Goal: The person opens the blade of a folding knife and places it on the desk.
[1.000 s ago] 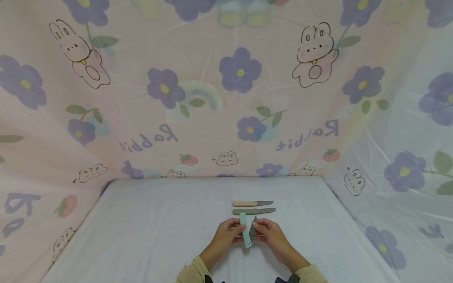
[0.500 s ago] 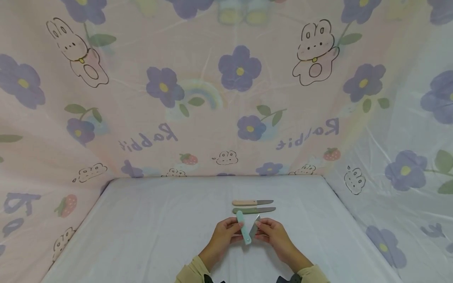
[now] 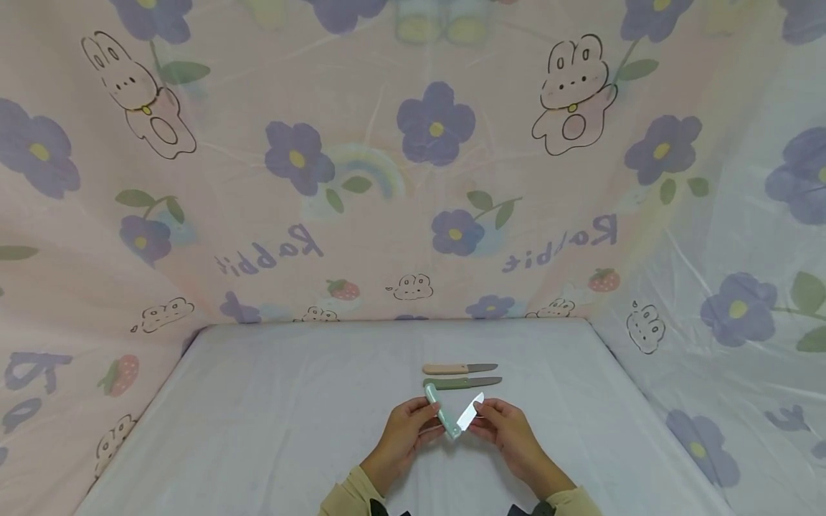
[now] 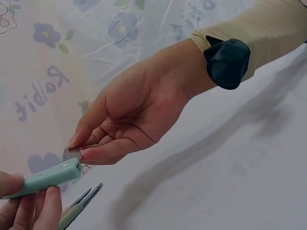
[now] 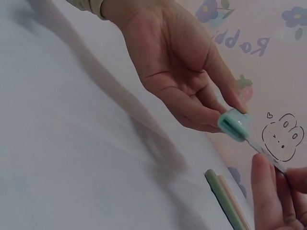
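A folding knife with a mint-green handle (image 3: pixel 440 408) is held between both hands, low over the white table. Its shiny blade (image 3: pixel 470 412) stands out from the handle in a V shape. My left hand (image 3: pixel 403 434) grips the handle between thumb and fingers. The blade is pinched by the thumb and fingers of my right hand (image 3: pixel 514 438), as the left wrist view also shows. Just beyond the hands lie two more knives with their blades out, one with a green handle (image 3: pixel 447 384) and one with a beige handle (image 3: pixel 445 369).
The white table cover (image 3: pixel 290 416) spreads around both hands. Patterned fabric (image 3: pixel 371 236) with flowers and rabbits rises at the back and on both sides. A dark wrist device (image 4: pixel 228 63) sits by the right sleeve.
The blade has swung away to the right from the mint-green handle, and the angle between them has widened. The handle's far end has tipped left. The two lying knives have stayed put.
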`<state>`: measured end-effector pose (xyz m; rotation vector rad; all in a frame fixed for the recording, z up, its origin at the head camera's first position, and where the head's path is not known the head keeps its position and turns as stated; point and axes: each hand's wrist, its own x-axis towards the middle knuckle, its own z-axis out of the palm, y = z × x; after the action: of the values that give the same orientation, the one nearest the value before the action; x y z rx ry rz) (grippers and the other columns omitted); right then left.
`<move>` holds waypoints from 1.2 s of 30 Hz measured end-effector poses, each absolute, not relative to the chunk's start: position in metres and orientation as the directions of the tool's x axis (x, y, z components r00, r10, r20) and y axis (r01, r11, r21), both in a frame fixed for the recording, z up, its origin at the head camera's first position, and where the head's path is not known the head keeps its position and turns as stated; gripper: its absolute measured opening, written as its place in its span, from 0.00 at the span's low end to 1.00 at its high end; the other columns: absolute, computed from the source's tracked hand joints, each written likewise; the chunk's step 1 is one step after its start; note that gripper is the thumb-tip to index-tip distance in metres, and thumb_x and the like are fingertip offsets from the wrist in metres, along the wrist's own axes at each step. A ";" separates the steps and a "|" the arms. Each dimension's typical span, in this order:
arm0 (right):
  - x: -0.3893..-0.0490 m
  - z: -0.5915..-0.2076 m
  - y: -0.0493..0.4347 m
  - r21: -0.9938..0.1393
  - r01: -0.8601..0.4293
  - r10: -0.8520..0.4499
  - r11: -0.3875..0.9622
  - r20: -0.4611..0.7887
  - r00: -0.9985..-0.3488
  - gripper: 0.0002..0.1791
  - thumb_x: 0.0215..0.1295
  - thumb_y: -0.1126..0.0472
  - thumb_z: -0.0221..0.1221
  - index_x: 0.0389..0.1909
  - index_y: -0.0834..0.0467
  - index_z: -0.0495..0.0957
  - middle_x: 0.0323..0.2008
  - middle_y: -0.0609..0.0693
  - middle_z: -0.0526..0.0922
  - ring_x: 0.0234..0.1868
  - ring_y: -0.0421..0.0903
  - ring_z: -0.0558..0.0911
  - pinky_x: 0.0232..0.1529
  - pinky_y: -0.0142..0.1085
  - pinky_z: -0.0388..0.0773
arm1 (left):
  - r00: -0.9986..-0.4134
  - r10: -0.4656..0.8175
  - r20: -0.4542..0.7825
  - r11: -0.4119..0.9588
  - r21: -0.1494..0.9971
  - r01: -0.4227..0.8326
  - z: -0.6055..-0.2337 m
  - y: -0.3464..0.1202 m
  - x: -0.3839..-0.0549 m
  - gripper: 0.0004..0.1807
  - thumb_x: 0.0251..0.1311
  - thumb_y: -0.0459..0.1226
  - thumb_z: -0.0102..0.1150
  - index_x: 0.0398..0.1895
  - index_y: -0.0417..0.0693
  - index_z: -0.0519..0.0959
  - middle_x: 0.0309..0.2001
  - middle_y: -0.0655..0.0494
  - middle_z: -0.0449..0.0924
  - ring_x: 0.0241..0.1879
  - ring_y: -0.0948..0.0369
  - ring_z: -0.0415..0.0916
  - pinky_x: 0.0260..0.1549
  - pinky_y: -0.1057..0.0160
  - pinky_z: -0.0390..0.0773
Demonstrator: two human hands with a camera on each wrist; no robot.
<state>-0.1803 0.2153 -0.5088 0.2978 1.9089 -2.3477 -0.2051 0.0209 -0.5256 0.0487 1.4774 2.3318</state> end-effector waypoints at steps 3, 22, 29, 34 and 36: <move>-0.180 -0.510 0.217 -0.954 0.201 0.067 -0.222 -0.220 -0.973 0.12 0.64 0.65 0.56 0.41 0.71 0.69 0.34 0.57 0.79 0.36 0.49 0.82 0.43 0.42 0.80 | -0.929 0.322 -0.183 -0.389 0.869 -0.306 -0.526 0.021 -0.205 0.27 0.60 0.36 0.59 0.56 0.25 0.66 0.47 0.34 0.73 0.47 0.47 0.76 0.44 0.56 0.79; -0.174 -0.508 0.216 -0.924 0.174 0.162 -0.340 -0.240 -0.957 0.08 0.65 0.69 0.54 0.39 0.69 0.67 0.37 0.60 0.78 0.39 0.52 0.82 0.44 0.40 0.80 | -0.939 0.263 -0.222 -0.562 0.756 -0.336 -0.519 0.026 -0.198 0.21 0.61 0.31 0.56 0.53 0.27 0.65 0.41 0.43 0.75 0.40 0.55 0.80 0.46 0.57 0.77; -0.170 -0.509 0.212 -0.900 0.135 0.177 -0.413 -0.225 -0.958 0.05 0.65 0.70 0.53 0.36 0.67 0.66 0.37 0.58 0.78 0.40 0.52 0.82 0.44 0.41 0.79 | -0.945 0.205 -0.256 -0.614 0.718 -0.328 -0.519 0.030 -0.197 0.19 0.60 0.30 0.58 0.50 0.29 0.66 0.39 0.45 0.76 0.38 0.56 0.80 0.47 0.57 0.77; -0.168 -0.509 0.210 -0.891 0.123 0.190 -0.437 -0.225 -0.956 0.06 0.65 0.71 0.52 0.38 0.68 0.65 0.37 0.59 0.78 0.40 0.51 0.82 0.45 0.40 0.78 | -0.951 0.169 -0.258 -0.642 0.703 -0.305 -0.519 0.034 -0.196 0.18 0.61 0.30 0.56 0.50 0.29 0.65 0.38 0.45 0.76 0.39 0.56 0.79 0.47 0.56 0.76; -0.168 -0.509 0.209 -0.887 0.121 0.199 -0.446 -0.230 -0.953 0.06 0.65 0.70 0.52 0.39 0.69 0.66 0.38 0.60 0.77 0.40 0.51 0.82 0.46 0.39 0.78 | -0.953 0.153 -0.263 -0.652 0.697 -0.297 -0.519 0.036 -0.196 0.20 0.61 0.30 0.56 0.51 0.27 0.64 0.39 0.45 0.75 0.40 0.55 0.79 0.48 0.56 0.76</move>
<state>-0.1677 0.2094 -0.5085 0.4853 1.6774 -2.6673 -0.1958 0.0360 -0.5191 -0.2649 1.1597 2.6361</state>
